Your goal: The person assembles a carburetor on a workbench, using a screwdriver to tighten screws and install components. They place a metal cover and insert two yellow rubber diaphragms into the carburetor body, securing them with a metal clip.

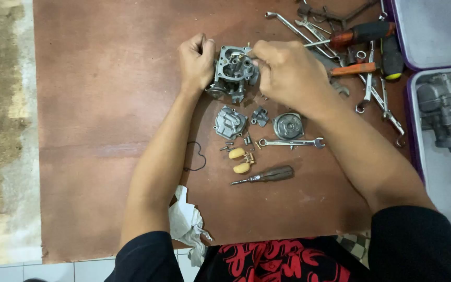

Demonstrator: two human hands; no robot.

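Observation:
A grey metal carburetor body stands on the brown board. My left hand grips its left side. My right hand rests over its right side, fingertips pinching at the top of the open body; whatever they hold is too small to see. Just below lie removed parts: a metal cover, a small bracket, a round cap, several screws, two yellow floats, a black rubber gasket ring, a small wrench and a dark-handled screwdriver.
A pile of wrenches and orange-black screwdrivers lies at the upper right. Two purple-rimmed trays sit at the right edge, the lower one holding a grey metal casting. A crumpled white rag lies near my left elbow. Bare concrete floor lies left.

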